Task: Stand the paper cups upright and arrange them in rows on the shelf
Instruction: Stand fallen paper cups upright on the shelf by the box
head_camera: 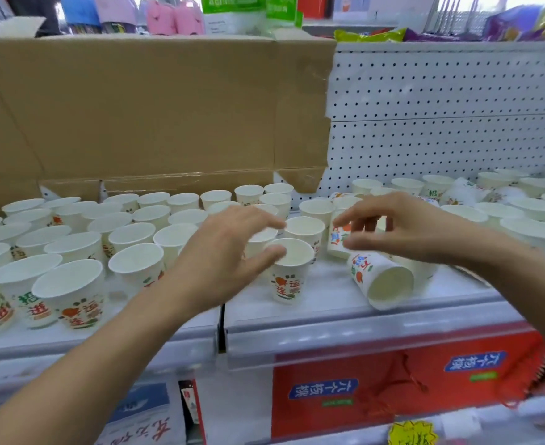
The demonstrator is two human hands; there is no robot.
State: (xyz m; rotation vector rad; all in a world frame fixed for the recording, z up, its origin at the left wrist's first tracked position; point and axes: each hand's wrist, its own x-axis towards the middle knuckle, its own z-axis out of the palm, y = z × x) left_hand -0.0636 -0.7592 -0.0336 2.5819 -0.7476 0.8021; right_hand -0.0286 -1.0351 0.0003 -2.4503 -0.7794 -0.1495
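One upright white printed paper cup [287, 277] touches the spread left hand [229, 252] at its thumb; the right hand [405, 228] curls its fingers [356, 216] before a neighbouring cup [336, 240], grip unclear.

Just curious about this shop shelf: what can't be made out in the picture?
Head view only:
- Cups behind the left hand: partly hidden by it.
- Whether the right hand grips the printed cup: motion blur, fingers cover it.
- Blue-and-white carton below the shelf: cut off by the bottom edge.
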